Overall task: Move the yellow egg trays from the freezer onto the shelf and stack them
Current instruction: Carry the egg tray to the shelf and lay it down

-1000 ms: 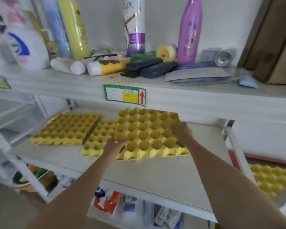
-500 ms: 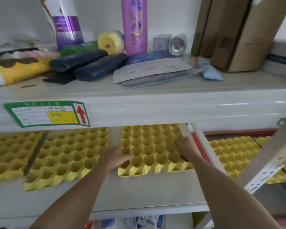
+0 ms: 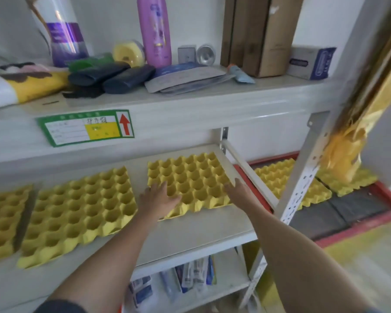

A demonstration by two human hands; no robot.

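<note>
Since half a second ago the right-hand yellow egg tray (image 3: pixel 187 184) sits a bit deeper on the middle shelf (image 3: pixel 203 231) and both hands have loosened off it; camera has also swung right, more freezer in view. Tray now lies flat, centre of frame, cups up, long axis running from near edge toward the back wall, slightly skewed to upper right. Left hand (image 3: pixel 159 199) rests flat on the tray's near left corner, fingers (image 3: pixel 161 187) straight and a little spread, not curled round anything. Right hand (image 3: pixel 238 190) lies at the tray's right edge, fingers straight and close together, touching the rim (grip under the edge, if any, can't be told). Middle tray (image 3: pixel 81 213) lies just left of it, apart by a narrow gap, same cups-up lie, near corner toward lower left. Third tray (image 3: pixel 2 218) at the left frame edge, cut off. More yellow trays (image 3: pixel 278 177) lie in the red-rimmed freezer (image 3: pixel 388 199) at right of frame, behind the shelf's perforated upright (image 3: pixel 303 175). Upper shelf carries a purple bottle (image 3: pixel 155 30), dark tubes (image 3: pixel 113 76), cardboard boxes (image 3: pixel 262 35); green label with red arrow (image 3: pixel 86 127) on its front edge.
</note>
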